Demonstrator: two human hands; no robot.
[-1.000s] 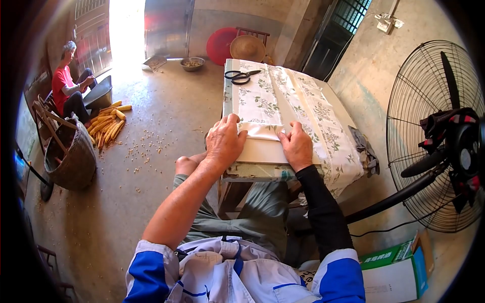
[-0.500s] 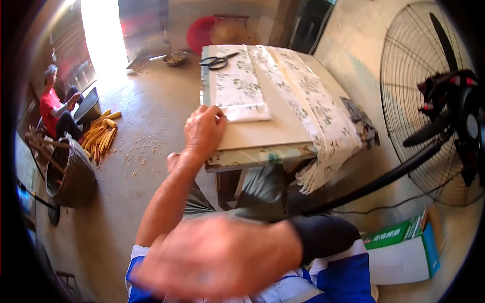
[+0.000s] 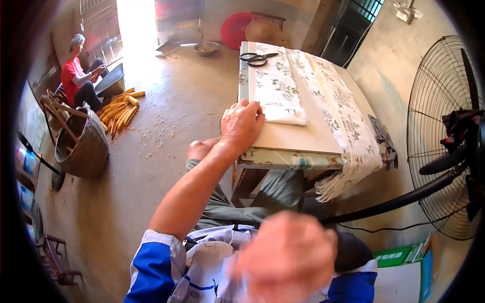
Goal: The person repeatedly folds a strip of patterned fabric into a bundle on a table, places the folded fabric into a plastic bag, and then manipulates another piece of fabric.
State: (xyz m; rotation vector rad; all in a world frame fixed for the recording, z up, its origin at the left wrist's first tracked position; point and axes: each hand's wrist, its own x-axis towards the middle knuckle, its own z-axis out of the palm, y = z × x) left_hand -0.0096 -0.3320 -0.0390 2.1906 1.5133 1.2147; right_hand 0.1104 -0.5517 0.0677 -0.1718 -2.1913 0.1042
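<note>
A strip of white cloth with a leafy print [image 3: 277, 83] lies lengthwise on the board-topped table [image 3: 303, 139], its near end folded over. My left hand [image 3: 242, 123] rests at the fold's left corner, fingers curled together on the cloth edge. Close to the camera, over my lap, my right hand [image 3: 285, 255] is smeared by motion, and its fingers cannot be made out. Black scissors [image 3: 258, 59] lie across the far end of the strip. A second, longer printed cloth [image 3: 343, 111] runs along the table's right side, its fringed end hanging over the near edge.
At the right stands a large black fan [image 3: 444, 136], its pole slanting down beside the table. A green and white carton [image 3: 399, 275] sits below it. To the left are a woven basket [image 3: 83, 146], corn cobs [image 3: 119, 111] and a seated person in red [image 3: 76, 76].
My right hand has left the folded end of the cloth and come back toward my body. My left hand stays at the fold's left corner. The view has shifted.
</note>
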